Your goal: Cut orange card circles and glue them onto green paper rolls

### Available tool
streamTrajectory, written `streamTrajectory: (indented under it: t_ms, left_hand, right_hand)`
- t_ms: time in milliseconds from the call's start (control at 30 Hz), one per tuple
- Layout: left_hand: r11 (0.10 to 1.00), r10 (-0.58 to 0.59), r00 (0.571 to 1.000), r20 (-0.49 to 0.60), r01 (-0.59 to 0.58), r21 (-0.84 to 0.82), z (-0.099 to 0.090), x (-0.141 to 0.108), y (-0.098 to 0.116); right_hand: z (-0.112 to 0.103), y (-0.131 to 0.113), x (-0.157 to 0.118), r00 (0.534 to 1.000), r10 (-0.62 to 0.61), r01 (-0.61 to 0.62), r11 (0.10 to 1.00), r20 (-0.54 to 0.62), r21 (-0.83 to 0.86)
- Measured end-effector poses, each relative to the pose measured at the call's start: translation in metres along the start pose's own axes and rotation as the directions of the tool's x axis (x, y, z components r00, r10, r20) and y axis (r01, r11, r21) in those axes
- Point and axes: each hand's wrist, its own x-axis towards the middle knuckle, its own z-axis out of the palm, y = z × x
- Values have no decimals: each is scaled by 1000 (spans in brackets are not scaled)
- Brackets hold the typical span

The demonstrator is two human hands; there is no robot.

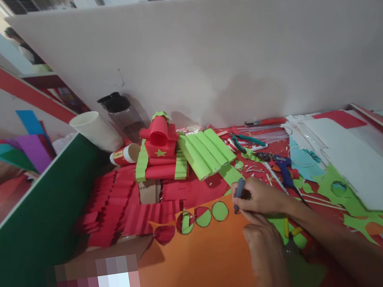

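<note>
A sheet of orange paper (pixel 201 265) lies in front of me, with a row of round holes cut along its far edge. Dark outlines ring several of them. My right hand (pixel 261 195) grips a dark marker pen (pixel 240 191) upright, its tip at the sheet's far right corner. My left hand (pixel 264 242) presses on the right part of the sheet, most fingers curled and one reaching toward the marker's tip. Whether anything lies under those fingertips is hidden. Folded red paper strips (pixel 152 217) sit just beyond the sheet.
A red and green paper model (pixel 161 155) stands behind, beside green paper rolls (pixel 209 153). Pliers (pixel 248 140), a blue glue gun (pixel 284 168) and green paper scraps (pixel 342 189) lie to the right. A green board (pixel 42 226), a white cup (pixel 95 128) and a bottle (pixel 123 117) stand left.
</note>
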Motion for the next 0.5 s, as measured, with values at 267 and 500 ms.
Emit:
streamTrajectory:
  t_ms: [267,500]
  left_hand:
    - [1000,-7,1000,-3,7,-14,2,-1,0]
    - [999,-8,1000,5,8,31,3,1,1]
  right_hand:
    - [-1,-5,0,999,-37,36,999,-3,-22]
    - [0,-2,0,1000,-12,11,998,25,56]
